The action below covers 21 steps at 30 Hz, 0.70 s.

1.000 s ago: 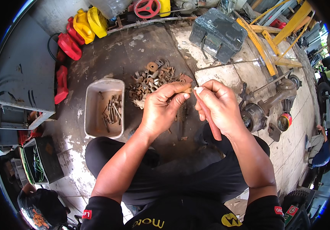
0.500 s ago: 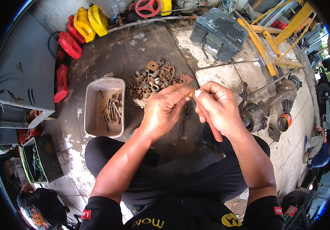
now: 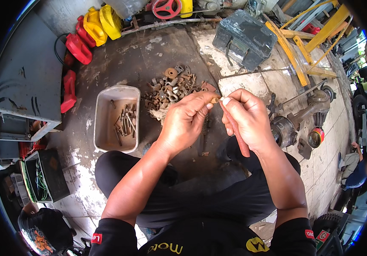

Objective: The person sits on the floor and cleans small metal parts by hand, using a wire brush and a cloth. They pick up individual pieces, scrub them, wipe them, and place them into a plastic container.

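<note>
Pinched between the thumb and fingertips of my left hand [image 3: 184, 121] is a small brownish ring [image 3: 215, 100], possibly a nut. My right hand [image 3: 246, 117] grips a rolled reddish-brown strip [image 3: 237, 135] that looks like sandpaper. Its upper end points at the ring, and its lower end hangs below my palm. Both hands are close together above a heap of rusty nuts, washers and other metal parts [image 3: 171, 87]. Left of them stands a grey rectangular tub [image 3: 100, 121] with several rusty bolts [image 3: 126, 123] lying inside.
Red and yellow jerrycans [image 3: 94, 27] line the back left beside a grey metal cabinet [image 3: 25, 72]. A black toolbox [image 3: 245, 38] and a yellow frame [image 3: 288, 53] stand at the back right. Greasy axle parts [image 3: 307, 113] lie to the right. Two other people are at the edges.
The strip's tip and my right fingers have drawn slightly away from the ring, which now shows more plainly. My left hand has hardly moved.
</note>
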### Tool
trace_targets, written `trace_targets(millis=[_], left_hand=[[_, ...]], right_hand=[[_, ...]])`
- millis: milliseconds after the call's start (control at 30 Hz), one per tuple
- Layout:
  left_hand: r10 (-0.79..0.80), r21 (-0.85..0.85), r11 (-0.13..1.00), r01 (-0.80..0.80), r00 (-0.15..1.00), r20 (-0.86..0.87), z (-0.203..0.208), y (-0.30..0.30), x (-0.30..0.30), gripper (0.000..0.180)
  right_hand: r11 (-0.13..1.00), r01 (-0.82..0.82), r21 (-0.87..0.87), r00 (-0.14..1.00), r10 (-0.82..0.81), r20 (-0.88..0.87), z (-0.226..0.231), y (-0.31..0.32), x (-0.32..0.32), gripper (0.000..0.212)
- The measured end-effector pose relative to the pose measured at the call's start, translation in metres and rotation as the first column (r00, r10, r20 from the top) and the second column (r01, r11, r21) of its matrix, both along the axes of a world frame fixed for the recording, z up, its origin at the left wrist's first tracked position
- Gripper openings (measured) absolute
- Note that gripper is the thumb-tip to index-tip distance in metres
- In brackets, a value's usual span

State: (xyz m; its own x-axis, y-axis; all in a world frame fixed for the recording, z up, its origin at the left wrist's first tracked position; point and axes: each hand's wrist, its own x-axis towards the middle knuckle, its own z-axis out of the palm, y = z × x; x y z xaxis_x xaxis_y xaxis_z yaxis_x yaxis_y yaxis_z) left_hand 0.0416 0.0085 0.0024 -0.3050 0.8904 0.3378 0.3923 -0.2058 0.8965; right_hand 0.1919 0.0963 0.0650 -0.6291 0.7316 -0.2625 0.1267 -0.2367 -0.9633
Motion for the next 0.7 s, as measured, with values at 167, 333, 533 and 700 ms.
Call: trace_targets(millis=[167,333,533,700], left_hand=[[0.030,0.044,0.999,-0.026,0.994,-0.108,0.003,-0.001,-0.001,0.021],[0.070,0.082,0.995,-0.059,0.987,-0.143,-0.002,-0.001,0.000,0.022],[0.066,0.064,0.996,-0.055,0.980,-0.186,-0.002,-0.003,0.001,0.023],[0.028,0.035,0.999,-0.021,0.976,-0.214,-0.004,-0.005,-0.002,0.025]], right_hand=[[1.000,-0.004,0.017,0.999,0.004,0.034,-0.001,0.000,0.000,0.016],[1.000,-0.007,0.028,0.999,0.006,0.046,-0.004,0.001,-0.001,0.015],[0.990,-0.043,0.132,0.996,0.032,0.084,-0.010,0.001,0.000,0.015],[0.970,-0.097,0.222,0.987,0.065,0.147,-0.017,0.002,0.002,0.013]])
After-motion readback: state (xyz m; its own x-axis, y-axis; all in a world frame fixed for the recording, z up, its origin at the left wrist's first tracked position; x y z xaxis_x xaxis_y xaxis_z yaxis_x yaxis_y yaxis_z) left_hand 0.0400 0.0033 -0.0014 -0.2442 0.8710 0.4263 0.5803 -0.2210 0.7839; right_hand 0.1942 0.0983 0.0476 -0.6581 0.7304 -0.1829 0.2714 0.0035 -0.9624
